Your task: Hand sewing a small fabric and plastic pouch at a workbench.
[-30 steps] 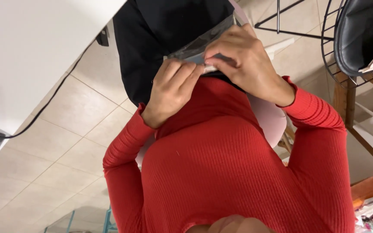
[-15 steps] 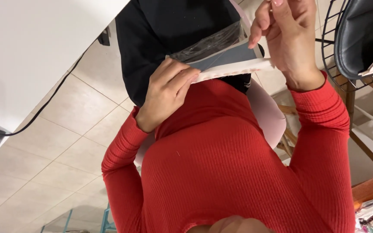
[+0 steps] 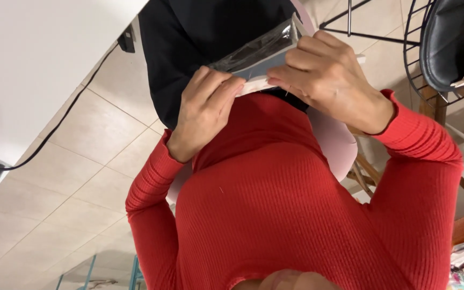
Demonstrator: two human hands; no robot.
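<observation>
A flat clear plastic package (image 3: 259, 53) with a grey-blue item inside and a white edge lies over my lap, against my black trousers (image 3: 200, 37). My left hand (image 3: 205, 107) grips the package's near left end, fingers curled over the white edge. At the right end of the same edge, my right hand (image 3: 328, 80) pinches it with its fingertips. Both sleeves and my torso are in a red ribbed sweater (image 3: 285, 215). The lower part of the package is hidden by my hands.
A white tabletop (image 3: 38, 59) fills the upper left, with a black cable (image 3: 55, 134) running down from it over the beige tiled floor (image 3: 81, 177). I sit on a pale pink chair (image 3: 334, 139). A black wire chair with a dark cushion (image 3: 447, 43) stands at the upper right.
My right hand, lifted off the package half a second ago, has come back down onto its white edge. The left hand has kept its grip throughout.
</observation>
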